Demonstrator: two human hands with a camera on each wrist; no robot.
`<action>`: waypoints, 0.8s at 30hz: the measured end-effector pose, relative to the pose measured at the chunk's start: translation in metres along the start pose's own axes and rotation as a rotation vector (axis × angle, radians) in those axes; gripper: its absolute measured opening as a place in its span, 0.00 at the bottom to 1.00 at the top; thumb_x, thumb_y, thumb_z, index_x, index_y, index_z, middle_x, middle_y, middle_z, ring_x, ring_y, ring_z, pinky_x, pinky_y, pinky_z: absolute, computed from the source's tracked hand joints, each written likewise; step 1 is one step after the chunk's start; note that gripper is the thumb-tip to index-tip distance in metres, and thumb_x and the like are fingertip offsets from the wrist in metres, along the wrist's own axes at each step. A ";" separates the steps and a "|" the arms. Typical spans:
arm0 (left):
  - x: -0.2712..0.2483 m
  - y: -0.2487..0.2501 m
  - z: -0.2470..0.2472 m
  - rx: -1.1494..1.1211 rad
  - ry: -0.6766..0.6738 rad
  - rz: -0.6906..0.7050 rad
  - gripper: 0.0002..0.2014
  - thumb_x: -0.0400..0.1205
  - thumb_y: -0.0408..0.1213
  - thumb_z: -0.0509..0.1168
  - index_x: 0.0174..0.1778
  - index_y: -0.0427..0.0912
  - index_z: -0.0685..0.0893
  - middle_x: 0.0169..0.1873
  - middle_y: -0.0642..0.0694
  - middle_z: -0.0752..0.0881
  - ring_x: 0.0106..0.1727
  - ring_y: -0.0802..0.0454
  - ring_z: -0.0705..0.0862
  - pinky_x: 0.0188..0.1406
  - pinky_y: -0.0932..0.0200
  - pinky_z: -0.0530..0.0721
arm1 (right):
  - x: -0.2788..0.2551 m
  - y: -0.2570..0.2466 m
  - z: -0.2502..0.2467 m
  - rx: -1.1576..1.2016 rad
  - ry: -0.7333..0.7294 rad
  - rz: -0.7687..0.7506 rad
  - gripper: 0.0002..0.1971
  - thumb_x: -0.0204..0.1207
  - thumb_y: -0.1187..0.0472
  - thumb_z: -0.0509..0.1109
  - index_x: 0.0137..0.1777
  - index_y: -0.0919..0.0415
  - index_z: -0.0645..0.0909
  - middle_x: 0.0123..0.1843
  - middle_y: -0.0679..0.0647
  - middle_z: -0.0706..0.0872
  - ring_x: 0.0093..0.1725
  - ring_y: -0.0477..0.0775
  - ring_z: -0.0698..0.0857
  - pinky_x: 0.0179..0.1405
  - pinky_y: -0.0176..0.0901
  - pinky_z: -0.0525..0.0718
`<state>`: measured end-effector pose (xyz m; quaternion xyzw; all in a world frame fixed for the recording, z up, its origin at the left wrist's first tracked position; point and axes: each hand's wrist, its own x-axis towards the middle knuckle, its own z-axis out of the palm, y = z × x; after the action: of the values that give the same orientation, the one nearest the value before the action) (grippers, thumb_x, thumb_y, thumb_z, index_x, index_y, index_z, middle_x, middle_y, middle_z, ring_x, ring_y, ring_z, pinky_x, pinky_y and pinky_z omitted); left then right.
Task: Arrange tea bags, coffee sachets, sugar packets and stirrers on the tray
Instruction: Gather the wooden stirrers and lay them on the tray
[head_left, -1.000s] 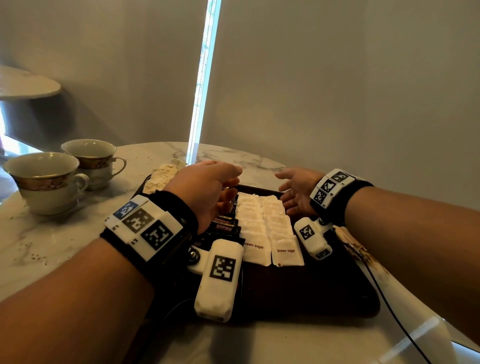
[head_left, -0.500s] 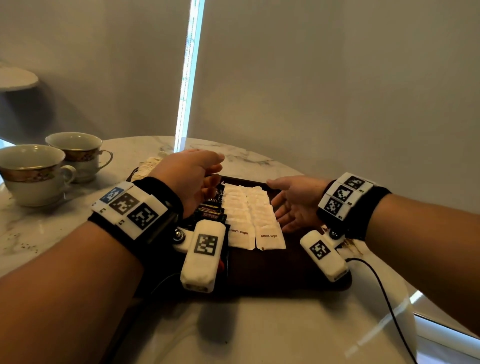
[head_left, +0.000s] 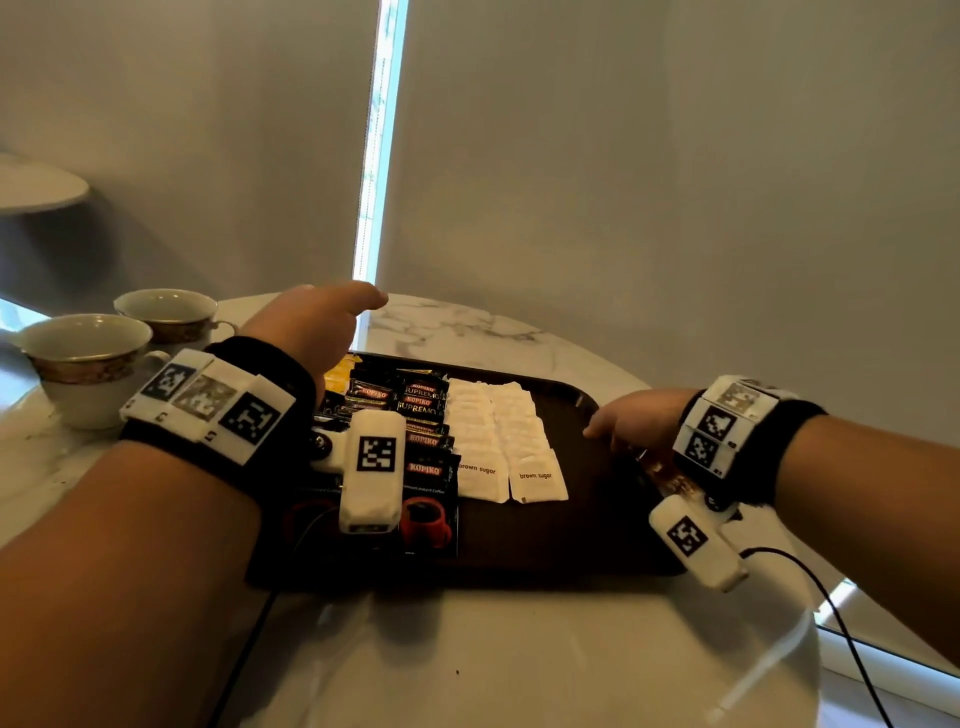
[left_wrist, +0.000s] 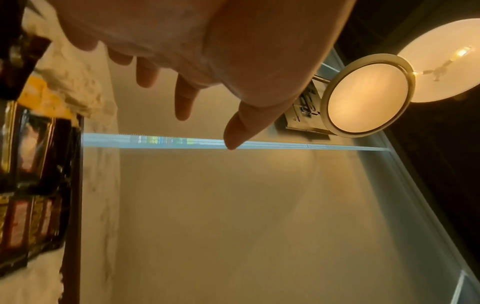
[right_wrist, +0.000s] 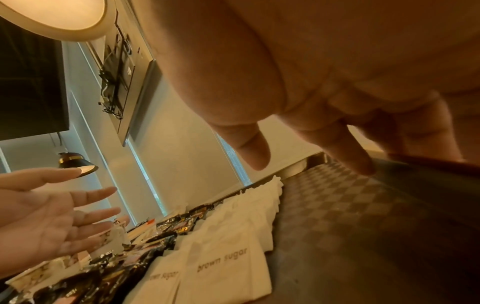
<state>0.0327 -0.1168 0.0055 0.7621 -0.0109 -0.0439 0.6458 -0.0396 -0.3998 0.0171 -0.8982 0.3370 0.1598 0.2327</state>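
Observation:
A dark brown tray (head_left: 597, 493) lies on the marble table. On it, black Kopiko coffee sachets (head_left: 423, 410) overlap in a column beside two columns of white brown sugar packets (head_left: 498, 441). A yellow tea bag (head_left: 336, 375) peeks out at the far left corner. My left hand (head_left: 332, 312) hovers above that corner, fingers straight and spread, holding nothing. My right hand (head_left: 618, 428) hangs relaxed and empty over the tray's bare right side, near the rim. Under its wrist shows a brownish strip (head_left: 667, 475) that I cannot identify.
Two gold-rimmed cups (head_left: 88, 358) stand on the table to the left of the tray. A black cable (head_left: 831, 597) trails from my right wrist over the table's right edge. Bare marble (head_left: 467, 665) lies between me and the tray.
My left hand has lifted off the coffee sachets and its fingers have straightened. My right hand has drawn away from the sugar packets to the tray's right side.

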 end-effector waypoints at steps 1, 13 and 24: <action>-0.013 0.007 -0.002 0.012 0.037 0.017 0.24 0.82 0.39 0.67 0.76 0.50 0.79 0.65 0.32 0.83 0.55 0.31 0.86 0.62 0.38 0.84 | -0.001 -0.001 0.001 -0.011 0.004 -0.011 0.19 0.86 0.53 0.63 0.69 0.66 0.79 0.67 0.63 0.82 0.61 0.61 0.82 0.68 0.54 0.82; 0.004 -0.010 -0.007 0.200 0.043 0.065 0.22 0.91 0.30 0.49 0.79 0.47 0.75 0.74 0.37 0.77 0.62 0.37 0.76 0.56 0.44 0.74 | 0.012 -0.008 -0.001 -0.013 0.039 -0.010 0.18 0.84 0.54 0.63 0.65 0.68 0.81 0.64 0.63 0.84 0.64 0.65 0.84 0.70 0.57 0.81; -0.001 -0.003 -0.006 0.037 0.154 0.084 0.25 0.83 0.50 0.65 0.70 0.36 0.81 0.71 0.31 0.81 0.64 0.31 0.81 0.66 0.39 0.79 | 0.022 -0.027 0.000 0.051 0.019 -0.064 0.15 0.84 0.56 0.62 0.55 0.68 0.84 0.66 0.67 0.85 0.66 0.68 0.83 0.72 0.61 0.80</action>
<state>0.0320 -0.1104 0.0035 0.7741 0.0059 0.0420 0.6317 -0.0051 -0.3935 0.0157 -0.9037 0.3143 0.1354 0.2572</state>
